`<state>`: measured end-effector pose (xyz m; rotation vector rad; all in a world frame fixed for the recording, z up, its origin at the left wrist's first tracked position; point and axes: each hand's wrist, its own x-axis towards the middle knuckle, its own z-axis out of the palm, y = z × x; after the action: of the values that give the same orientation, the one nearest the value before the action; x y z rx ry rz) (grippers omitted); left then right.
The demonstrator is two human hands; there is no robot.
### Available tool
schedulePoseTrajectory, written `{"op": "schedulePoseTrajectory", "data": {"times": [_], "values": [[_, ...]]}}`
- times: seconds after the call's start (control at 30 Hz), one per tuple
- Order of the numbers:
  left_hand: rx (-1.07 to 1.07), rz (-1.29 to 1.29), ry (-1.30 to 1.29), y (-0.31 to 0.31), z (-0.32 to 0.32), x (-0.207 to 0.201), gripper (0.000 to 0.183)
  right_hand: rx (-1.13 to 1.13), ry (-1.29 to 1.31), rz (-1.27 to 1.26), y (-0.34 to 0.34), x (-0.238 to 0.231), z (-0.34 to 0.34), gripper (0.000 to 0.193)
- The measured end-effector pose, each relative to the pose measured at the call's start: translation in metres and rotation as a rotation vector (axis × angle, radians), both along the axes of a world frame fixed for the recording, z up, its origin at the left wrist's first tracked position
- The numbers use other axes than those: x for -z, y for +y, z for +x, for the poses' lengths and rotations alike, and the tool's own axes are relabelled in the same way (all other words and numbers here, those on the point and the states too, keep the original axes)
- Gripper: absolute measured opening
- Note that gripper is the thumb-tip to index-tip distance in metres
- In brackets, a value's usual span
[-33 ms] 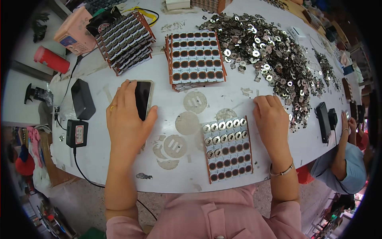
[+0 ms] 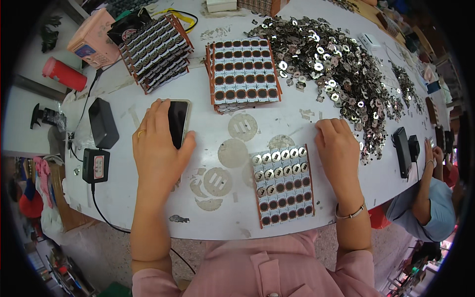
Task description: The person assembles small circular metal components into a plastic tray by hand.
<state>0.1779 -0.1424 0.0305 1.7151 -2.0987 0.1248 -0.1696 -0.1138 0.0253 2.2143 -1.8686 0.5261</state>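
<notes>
My left hand (image 2: 158, 151) lies over a black smartphone (image 2: 177, 123) that is flat on the white table (image 2: 148, 213), fingers along its left edge and thumb at its lower right corner. My right hand (image 2: 339, 148) rests palm down on the table, touching the right edge of a brown grid card (image 2: 284, 185). The card's upper rows hold shiny round metal discs and its lower rows show dark round patches. The right fingertips reach the edge of a big loose pile of metal discs (image 2: 336, 64); nothing shows in that hand.
A stack of filled grid cards (image 2: 243, 74) and a second stack (image 2: 156, 49) stand farther back. Two black power adapters (image 2: 103, 121) (image 2: 95, 166) with cables lie left. A pink box (image 2: 94, 37), red cylinder (image 2: 64, 74), black device (image 2: 402, 151). Another person's arm (image 2: 430, 193) at right.
</notes>
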Motion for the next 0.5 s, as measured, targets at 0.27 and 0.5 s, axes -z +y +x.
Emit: {"op": "schedulePoseTrajectory", "data": {"times": [0.27, 0.5], "values": [[-0.078, 0.065, 0.048, -0.007, -0.007, 0.006, 0.066, 0.002, -0.069, 0.010, 0.001, -0.002, -0.002, 0.015], [-0.125, 0.061, 0.000, -0.009, -0.012, 0.013, 0.070, 0.015, -0.095, 0.016, 0.002, -0.005, -0.004, 0.014]]}}
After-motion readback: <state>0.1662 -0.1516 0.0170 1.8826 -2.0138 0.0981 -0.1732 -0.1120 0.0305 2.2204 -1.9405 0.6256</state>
